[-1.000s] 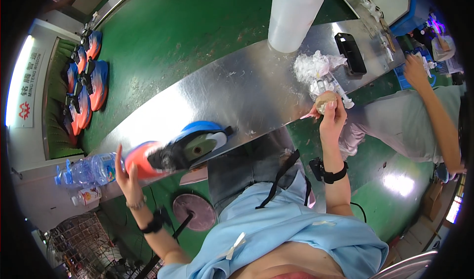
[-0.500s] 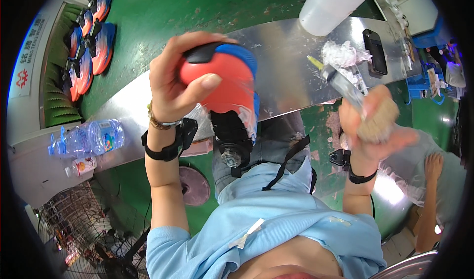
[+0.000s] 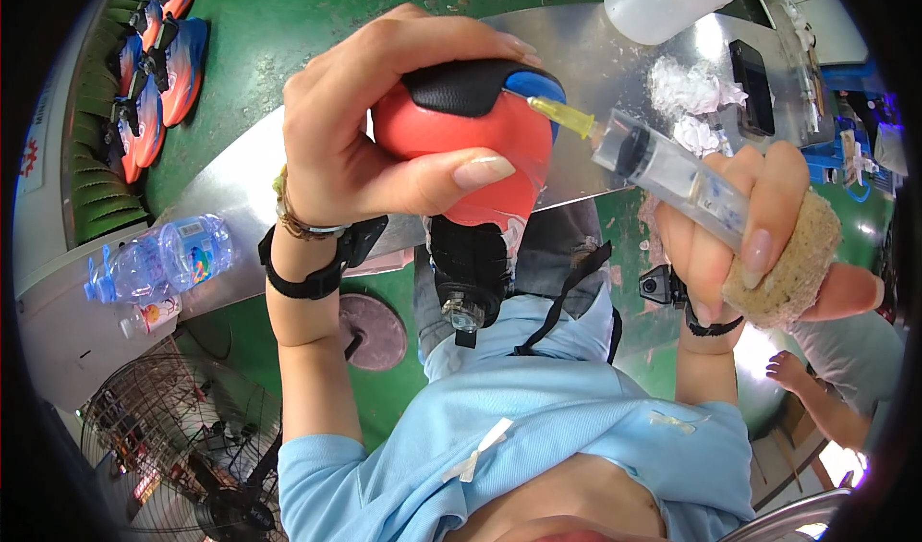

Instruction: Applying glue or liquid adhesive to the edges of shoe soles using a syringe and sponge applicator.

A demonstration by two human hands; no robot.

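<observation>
My left hand (image 3: 384,129) grips a red and black sports shoe (image 3: 471,158) by its heel, lifted close to the camera above my lap. My right hand (image 3: 740,244) holds a clear syringe (image 3: 663,168) with a yellow tip (image 3: 562,115) and also a tan sponge block (image 3: 792,264) against the palm. The yellow tip touches the shoe near its blue edge (image 3: 538,86). Both wrists wear black bands.
A shiny metal bench (image 3: 250,187) runs behind the shoe, with a white plastic jug (image 3: 672,0), crumpled white wipes (image 3: 691,91) and a black phone (image 3: 754,86) on it. Orange and blue shoes (image 3: 154,72) sit on a rack at left. Water bottles (image 3: 163,259) and a fan (image 3: 182,446) stand lower left. Another person's hand (image 3: 797,374) shows at right.
The shoe went from lying on the bench to being lifted close by my left hand. My right hand brought the syringe up until its tip met the shoe.
</observation>
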